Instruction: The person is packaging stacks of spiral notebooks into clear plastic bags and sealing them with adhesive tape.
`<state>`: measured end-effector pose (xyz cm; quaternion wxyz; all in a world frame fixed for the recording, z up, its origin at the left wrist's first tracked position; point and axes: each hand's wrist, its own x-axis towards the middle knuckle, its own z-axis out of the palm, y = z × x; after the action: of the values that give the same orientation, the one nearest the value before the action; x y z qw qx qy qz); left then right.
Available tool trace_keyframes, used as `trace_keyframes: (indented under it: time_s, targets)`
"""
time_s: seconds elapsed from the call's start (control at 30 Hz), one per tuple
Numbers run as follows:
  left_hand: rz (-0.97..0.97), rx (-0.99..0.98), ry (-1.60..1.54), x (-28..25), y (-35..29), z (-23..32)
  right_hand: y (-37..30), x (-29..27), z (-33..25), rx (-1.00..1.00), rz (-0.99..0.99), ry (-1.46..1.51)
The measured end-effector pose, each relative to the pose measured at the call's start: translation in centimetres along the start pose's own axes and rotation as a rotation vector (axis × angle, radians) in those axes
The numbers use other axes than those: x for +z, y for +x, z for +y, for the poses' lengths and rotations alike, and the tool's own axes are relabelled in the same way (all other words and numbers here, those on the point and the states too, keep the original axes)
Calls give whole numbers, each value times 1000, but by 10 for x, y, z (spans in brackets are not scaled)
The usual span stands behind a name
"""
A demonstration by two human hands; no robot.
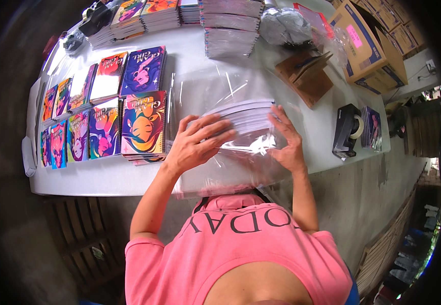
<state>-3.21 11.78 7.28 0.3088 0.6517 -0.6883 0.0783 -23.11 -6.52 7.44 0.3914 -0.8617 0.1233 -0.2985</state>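
Note:
A stack of thin notebooks (248, 116) lies on a sheet of clear plastic wrap (220, 86) on the white table (93, 178). My left hand (192, 145) rests flat on the near left part of the stack, fingers spread over the plastic. At the stack's right end, my right hand (287, 142) presses the film against it with fingers apart. The plastic folds up over the near edge under both hands.
Colourful spiral notebooks (141, 124) lie in rows on the table's left. More stacks (230, 25) stand at the back. A black tape dispenser (346, 131) sits at the right edge, brown cardboard pieces (307, 73) behind it, a cardboard box (368, 46) beyond.

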Motion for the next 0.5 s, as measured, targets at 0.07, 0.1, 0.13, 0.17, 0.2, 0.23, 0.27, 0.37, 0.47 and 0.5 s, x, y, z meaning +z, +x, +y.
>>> trace_keyframes:
  time_s: [0.07, 0.1, 0.13, 0.17, 0.2, 0.23, 0.27, 0.37, 0.47, 0.5]
  targets:
    - [-140, 40, 26, -6, 10, 1, 8, -5, -8, -85, -95, -207]
    - [-183, 51, 4, -9, 16, 2, 12, -7, -9, -127, -143, -312]
    - [-226, 62, -17, -13, 22, 3, 14, -8, -8, -138, -180, -288]
    - [-271, 76, -37, -14, 27, 3, 14, -8, -11, -33, -170, -79]
    - [-281, 168, -29, -14, 29, -3, 15, -9, -14, 70, -157, 131]
    - [-291, 165, -60, -14, 29, -4, 14, -9, -15, 170, -141, 342]
    - [-302, 160, -87, -15, 28, -5, 17, -11, -10, 85, -58, 283]
    - [-302, 212, -49, -15, 29, -7, 9, -18, 1, 104, 95, 378]
    - [-284, 189, -54, -8, 26, -11, 7, -17, -1, 20, -186, -79]
    - [-279, 166, -74, -7, 25, -11, 9, -14, -5, -57, -220, -258]
